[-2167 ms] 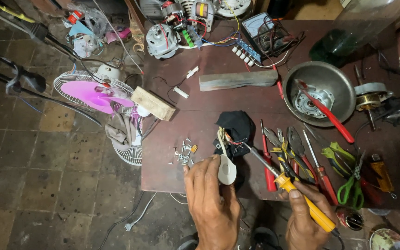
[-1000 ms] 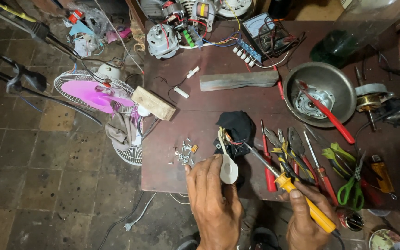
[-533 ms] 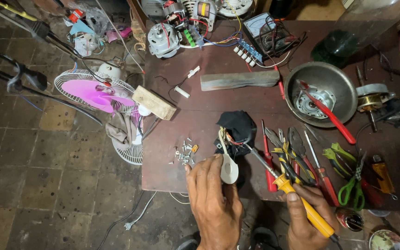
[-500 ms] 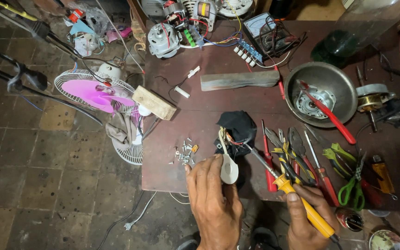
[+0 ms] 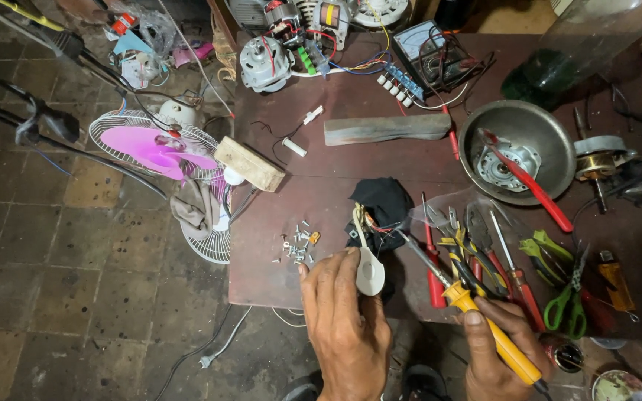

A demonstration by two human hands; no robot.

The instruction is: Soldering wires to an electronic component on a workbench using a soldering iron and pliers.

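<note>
My left hand (image 5: 347, 327) holds a small white plastic part (image 5: 369, 271) with thin wires running up to a dark cloth-covered piece (image 5: 382, 204) on the maroon table (image 5: 336, 167). My right hand (image 5: 495, 353) grips a yellow-handled soldering iron (image 5: 484, 327); its metal tip (image 5: 403, 239) points up-left at the wires beside the white part. A small heap of screws (image 5: 296, 245) lies just left of my left hand.
Pliers, screwdrivers and green scissors (image 5: 562, 304) lie right of the iron. A metal bowl (image 5: 518, 148) holds a motor part and a red-handled tool. A wood block (image 5: 250, 163), grey bar (image 5: 388, 128), motors (image 5: 265, 63) and meter (image 5: 429, 48) sit behind. A pink-bladed fan (image 5: 161, 152) stands on the floor at left.
Nothing has visibly changed beyond a slight shift of the view; both hands stay on the white part and the soldering iron.
</note>
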